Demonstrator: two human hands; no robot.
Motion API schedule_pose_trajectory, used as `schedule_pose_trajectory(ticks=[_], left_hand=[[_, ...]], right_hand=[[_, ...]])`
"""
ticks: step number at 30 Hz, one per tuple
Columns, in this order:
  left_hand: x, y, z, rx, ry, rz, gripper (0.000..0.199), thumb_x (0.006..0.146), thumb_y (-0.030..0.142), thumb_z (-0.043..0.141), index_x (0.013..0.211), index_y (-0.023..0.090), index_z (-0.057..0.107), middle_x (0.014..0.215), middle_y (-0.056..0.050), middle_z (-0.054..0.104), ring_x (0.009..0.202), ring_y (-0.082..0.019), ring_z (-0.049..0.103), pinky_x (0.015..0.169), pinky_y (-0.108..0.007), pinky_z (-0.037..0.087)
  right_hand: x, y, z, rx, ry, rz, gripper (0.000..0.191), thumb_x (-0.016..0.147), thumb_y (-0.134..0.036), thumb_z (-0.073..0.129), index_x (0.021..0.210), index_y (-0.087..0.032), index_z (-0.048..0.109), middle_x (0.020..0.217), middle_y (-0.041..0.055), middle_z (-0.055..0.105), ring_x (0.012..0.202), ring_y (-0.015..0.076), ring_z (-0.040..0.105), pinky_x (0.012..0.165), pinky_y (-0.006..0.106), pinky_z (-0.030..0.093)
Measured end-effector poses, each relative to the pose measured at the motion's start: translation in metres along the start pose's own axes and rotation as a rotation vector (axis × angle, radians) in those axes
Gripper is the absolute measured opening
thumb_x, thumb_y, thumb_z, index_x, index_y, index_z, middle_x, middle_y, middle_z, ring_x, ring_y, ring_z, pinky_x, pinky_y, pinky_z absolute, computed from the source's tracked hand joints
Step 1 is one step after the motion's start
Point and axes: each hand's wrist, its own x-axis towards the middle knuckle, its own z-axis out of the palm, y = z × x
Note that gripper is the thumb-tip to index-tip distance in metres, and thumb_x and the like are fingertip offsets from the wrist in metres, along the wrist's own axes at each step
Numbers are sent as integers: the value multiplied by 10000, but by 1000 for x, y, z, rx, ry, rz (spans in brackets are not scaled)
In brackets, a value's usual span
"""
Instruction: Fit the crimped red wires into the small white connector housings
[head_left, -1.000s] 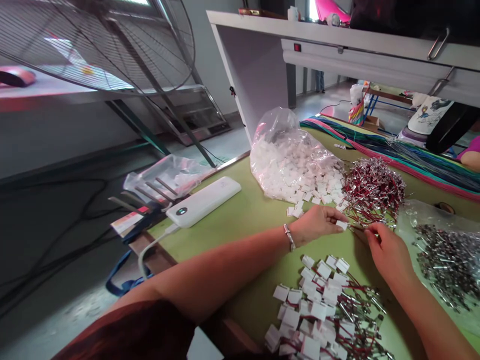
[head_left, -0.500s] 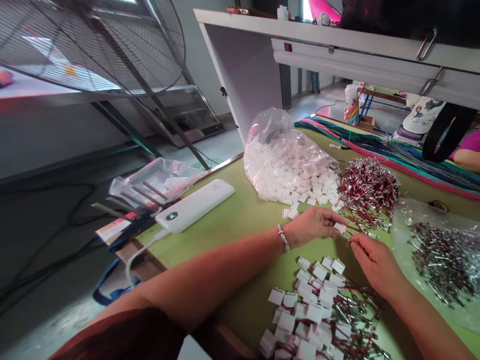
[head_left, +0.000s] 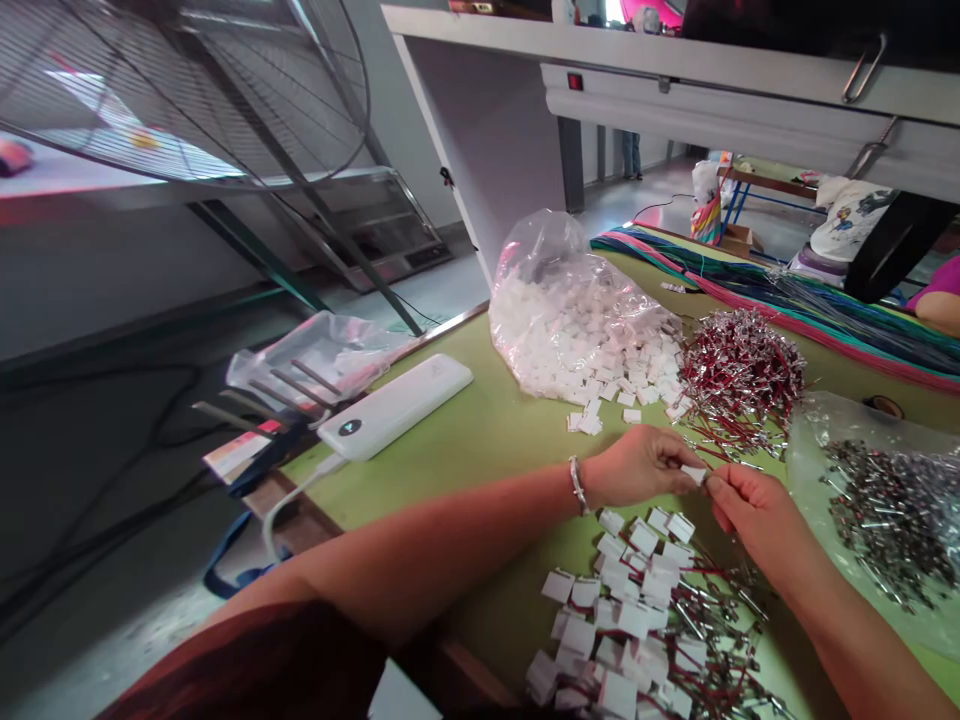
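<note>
Between the fingertips of my left hand [head_left: 646,467] is a small white connector [head_left: 694,475]. My right hand [head_left: 750,505] is pinched close against the connector's right side, on a thin wire that is mostly hidden by the fingers. Below both hands lies a pile of white connectors with red wires and metal ends [head_left: 634,620]. Behind them are a clear bag of loose white connectors [head_left: 577,320] and a heap of red wires with metal terminals [head_left: 742,375].
A white power bank [head_left: 397,405] with a cable lies on the green table [head_left: 450,460] at left, beside a plastic bag [head_left: 322,350]. At right is a bag of metal parts [head_left: 892,520]. Coloured wire bundles [head_left: 795,300] run behind. A fan [head_left: 187,90] stands upper left.
My right hand has closed in on the connector, and the gap between my hands has narrowed. My left hand has turned slightly, still holding the connector. The view has shifted a little.
</note>
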Motion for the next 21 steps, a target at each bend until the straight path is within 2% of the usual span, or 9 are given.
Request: schedule_pose_trajectory(ticks=[3, 5, 8, 11, 14, 18, 21], left_hand=[[-1, -1, 6, -1, 6, -23, 173, 794, 242, 670, 931, 147, 719, 793, -36, 680, 667, -95, 603, 614, -205, 506], [-1, 0, 8, 100, -3, 72, 147, 808, 225, 659, 920, 151, 718, 821, -47, 687, 727, -108, 609, 673, -216, 507], [-4, 1, 8, 325, -13, 215, 185, 894, 219, 543, 989, 165, 692, 895, -71, 688, 844, -141, 613, 775, -257, 499], [-8, 0, 8, 494, -40, 300, 242, 934, 195, 442, 1046, 154, 652, 956, -94, 680, 889, -166, 608, 794, -284, 495], [-9, 0, 7, 572, -119, 357, 227, 929, 167, 426, 997, 149, 642, 927, -95, 681, 864, -171, 605, 782, -289, 494], [-8, 5, 4, 497, -194, 350, 172, 915, 174, 482, 933, 164, 652, 848, -79, 675, 816, -156, 603, 758, -268, 490], [-6, 9, 1, 301, -123, 239, 151, 899, 229, 547, 937, 172, 681, 846, -60, 685, 791, -129, 609, 750, -240, 487]], right_hand=[[1, 0, -3, -108, 17, -41, 344, 850, -424, 432, 572, -222, 431, 486, -52, 445, 481, 111, 399, 503, 250, 298], [2, 0, -5, -160, -15, -51, 335, 831, -424, 443, 561, -226, 430, 476, -48, 437, 480, 120, 403, 499, 256, 305], [3, 2, -7, -160, -28, -61, 314, 802, -450, 467, 579, -229, 457, 494, -44, 421, 488, 129, 388, 474, 257, 299], [4, 5, -4, -90, -37, -70, 311, 809, -464, 469, 607, -228, 464, 507, -49, 393, 487, 124, 360, 459, 249, 293], [2, 7, -1, -91, -58, -89, 298, 827, -449, 465, 630, -225, 478, 519, -42, 413, 498, 126, 368, 458, 246, 297], [-3, 5, -5, -133, -101, -133, 316, 825, -451, 469, 606, -223, 471, 531, -35, 441, 516, 132, 398, 477, 248, 322], [-4, 2, -13, -133, -71, -141, 337, 846, -434, 454, 586, -220, 463, 520, -39, 439, 519, 130, 416, 503, 246, 342]])
